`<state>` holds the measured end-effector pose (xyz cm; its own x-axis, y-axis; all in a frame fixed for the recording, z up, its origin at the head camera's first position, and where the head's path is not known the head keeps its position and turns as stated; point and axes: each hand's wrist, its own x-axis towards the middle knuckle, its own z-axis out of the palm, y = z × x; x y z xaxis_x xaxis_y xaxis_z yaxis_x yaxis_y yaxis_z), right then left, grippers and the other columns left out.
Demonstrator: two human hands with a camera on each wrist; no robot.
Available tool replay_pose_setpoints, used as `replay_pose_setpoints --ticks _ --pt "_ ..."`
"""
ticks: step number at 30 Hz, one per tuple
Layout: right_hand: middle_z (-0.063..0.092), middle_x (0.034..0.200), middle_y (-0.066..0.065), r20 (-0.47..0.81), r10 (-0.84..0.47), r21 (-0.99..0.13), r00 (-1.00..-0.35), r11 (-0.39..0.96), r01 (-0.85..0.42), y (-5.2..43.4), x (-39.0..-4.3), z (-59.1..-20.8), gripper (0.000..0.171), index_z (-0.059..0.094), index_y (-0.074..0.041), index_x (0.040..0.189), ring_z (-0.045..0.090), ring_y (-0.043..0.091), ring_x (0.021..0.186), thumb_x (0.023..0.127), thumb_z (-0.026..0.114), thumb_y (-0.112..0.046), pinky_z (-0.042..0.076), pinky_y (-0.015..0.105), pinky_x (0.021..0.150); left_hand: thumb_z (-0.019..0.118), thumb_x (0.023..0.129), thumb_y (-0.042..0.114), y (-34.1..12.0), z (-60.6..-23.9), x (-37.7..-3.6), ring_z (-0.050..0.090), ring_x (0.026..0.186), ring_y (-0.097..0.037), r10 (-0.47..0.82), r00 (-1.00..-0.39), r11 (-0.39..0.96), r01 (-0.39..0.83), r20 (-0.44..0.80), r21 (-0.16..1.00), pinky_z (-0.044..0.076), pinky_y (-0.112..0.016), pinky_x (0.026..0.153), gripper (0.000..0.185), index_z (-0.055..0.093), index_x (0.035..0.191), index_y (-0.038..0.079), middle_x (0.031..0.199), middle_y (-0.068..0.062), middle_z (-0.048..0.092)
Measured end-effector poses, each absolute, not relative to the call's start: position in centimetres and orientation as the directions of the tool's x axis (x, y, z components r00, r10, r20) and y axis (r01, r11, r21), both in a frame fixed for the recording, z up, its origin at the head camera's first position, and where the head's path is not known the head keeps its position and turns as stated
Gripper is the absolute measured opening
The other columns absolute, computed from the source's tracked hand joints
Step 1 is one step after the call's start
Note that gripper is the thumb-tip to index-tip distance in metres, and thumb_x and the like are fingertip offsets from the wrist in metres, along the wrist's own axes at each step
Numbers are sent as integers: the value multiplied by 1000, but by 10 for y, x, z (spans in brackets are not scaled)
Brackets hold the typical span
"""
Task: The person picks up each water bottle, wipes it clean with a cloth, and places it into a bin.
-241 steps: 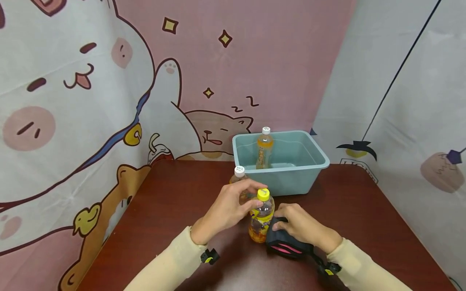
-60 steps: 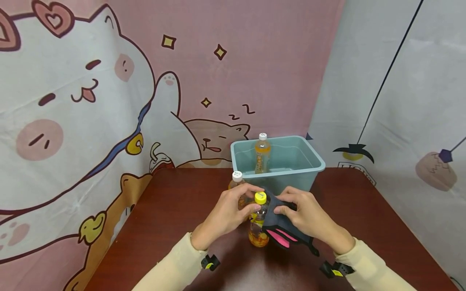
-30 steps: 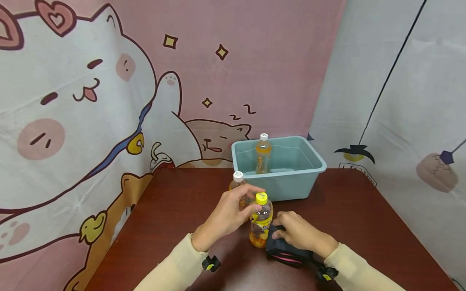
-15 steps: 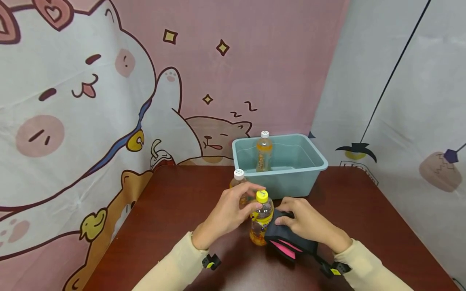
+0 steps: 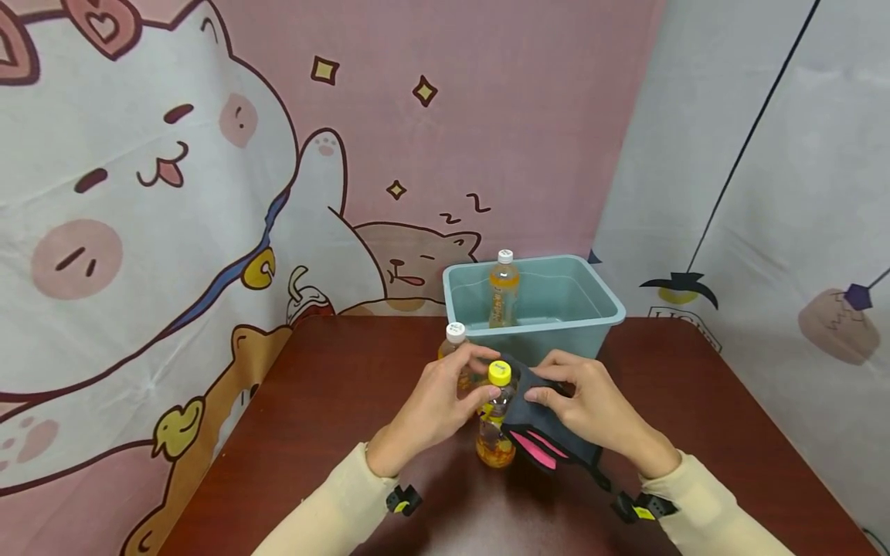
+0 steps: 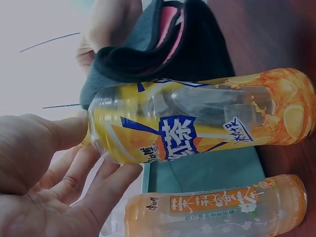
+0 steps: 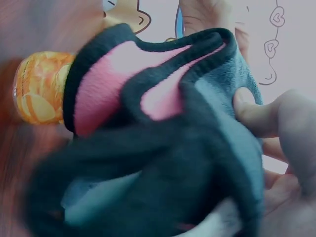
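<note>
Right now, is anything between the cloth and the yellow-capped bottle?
Nothing visible: the right hand presses the dark cloth straight against the yellow-capped bottle, which the left hand holds near its neck.

Yellow-capped bottle [image 5: 496, 421]: clear plastic, upright on the table, midway between left and right edges, nearer the front edge than the back. Yellow-and-blue label round the upper body; orange fruit print at the base. Cap on. Neck pinched by the left hand [image 5: 436, 403].

Dark cloth [image 5: 538, 421]: grey-black fleece with pink patches, bunched, pressed against the bottle's right side up to shoulder height. Gripped by the right hand [image 5: 594, 409]; lower folds hang toward the tabletop.
</note>
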<state>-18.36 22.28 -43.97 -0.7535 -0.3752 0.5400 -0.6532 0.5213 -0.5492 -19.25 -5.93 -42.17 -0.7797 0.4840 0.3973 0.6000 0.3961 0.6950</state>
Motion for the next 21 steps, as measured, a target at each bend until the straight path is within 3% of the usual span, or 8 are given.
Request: replay_pose_setpoints --ticks 7,16,21 --pt "76 103 -11 601 -351 -551 -719 470 -690 214 -183 -438 31 90 -12 128 64 3 84 98 96 -10 54 22 71 91 102 9 -59 -420 -192 83 124 -24 493 -771 380 608 404 697 68 -51 112 47 69 144 14 120 -5 84" --pt "76 103 -10 600 -328 -570 -729 463 -678 219 -180 -438 29 91 -14 126 66 4 85 97 96 -9 55 21 68 90 104 10 -59 -420 -193 82 127 -22 509 -759 381 622 406 684 67 -50 114 46 69 145 14 121 -3 84" --pt "77 102 -8 600 -309 -585 -738 459 -668 225 -180 -435 26 92 -18 120 68 5 84 98 95 -6 56 21 66 86 106 8 -59 -420 -192 79 117 -20 520 -754 367 622 403 691 71 -45 97 46 68 148 15 127 -3 83"
